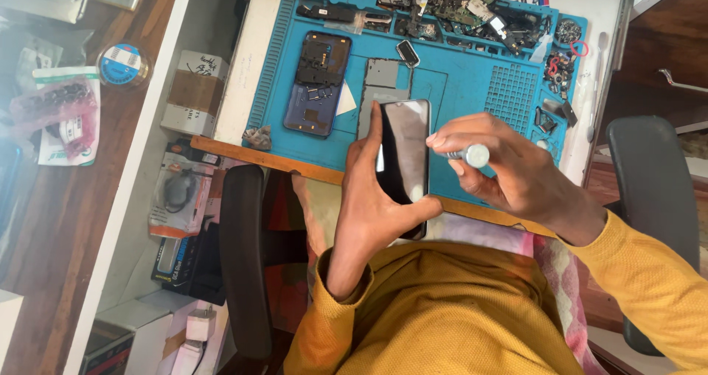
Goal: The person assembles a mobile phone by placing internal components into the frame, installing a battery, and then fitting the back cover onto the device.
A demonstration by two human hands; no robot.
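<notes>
In the head view, the left hand (372,198) is wrapped around a black phone (403,154) and holds it upright above the near edge of the blue work mat (457,87). The right hand (509,168) grips a silver tool (472,154) with closed fingers, its tip at the phone's right edge. An opened phone body (318,84) and small loose parts (472,14) lie on the mat

A black smartphone (403,154) with a dark, glossy screen is held upright in the left hand (372,198). A silver-handled screwdriver (472,154) in the right hand (509,170) meets its right edge.
</notes>
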